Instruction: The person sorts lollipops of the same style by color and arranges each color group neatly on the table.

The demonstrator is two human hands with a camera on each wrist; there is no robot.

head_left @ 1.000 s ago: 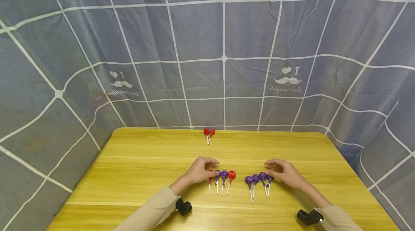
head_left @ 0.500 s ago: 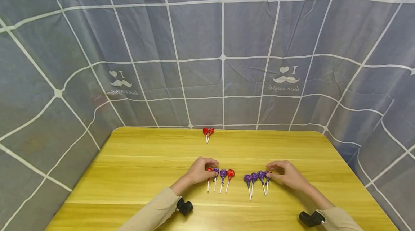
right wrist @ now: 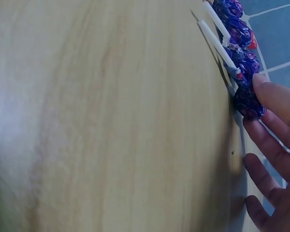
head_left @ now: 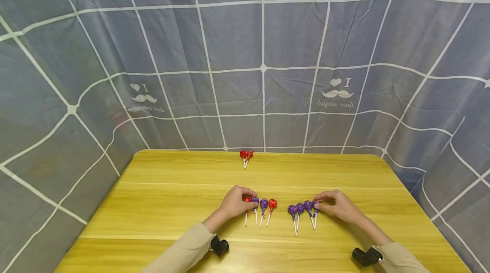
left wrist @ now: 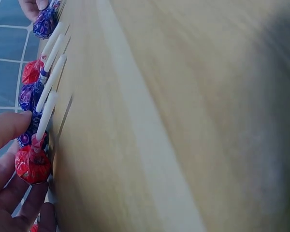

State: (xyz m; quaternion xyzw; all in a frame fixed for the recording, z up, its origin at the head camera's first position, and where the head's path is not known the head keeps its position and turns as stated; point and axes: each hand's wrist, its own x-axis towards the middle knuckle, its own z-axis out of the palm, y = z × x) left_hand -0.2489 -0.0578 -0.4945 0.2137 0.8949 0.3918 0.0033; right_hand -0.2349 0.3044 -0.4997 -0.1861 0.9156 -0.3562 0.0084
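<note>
My left hand [head_left: 234, 201] pinches a purple-wrapped lollipop [left wrist: 24, 139] between thumb and fingers, second from the left in a row. A red lollipop [left wrist: 33, 165] lies at that row's left end, right against the same fingers. To the right in the head view are another purple lollipop [head_left: 263, 203] and a red one [head_left: 272, 203]. My right hand [head_left: 338, 207] pinches the head of the rightmost purple lollipop [right wrist: 248, 102] in a second row, its other fingers spread. Beside it are more purple lollipops [head_left: 300, 208]. All the white sticks point towards me.
Two red lollipops [head_left: 246, 155] lie together at the far edge of the wooden table [head_left: 172, 205]. A grey curtain with white grid lines [head_left: 237, 52] hangs behind and at both sides.
The stick of the purple lollipop in my left hand has swung slightly right. My right fingers have settled around the head of the rightmost purple lollipop. The other lollipops lie much as before.
</note>
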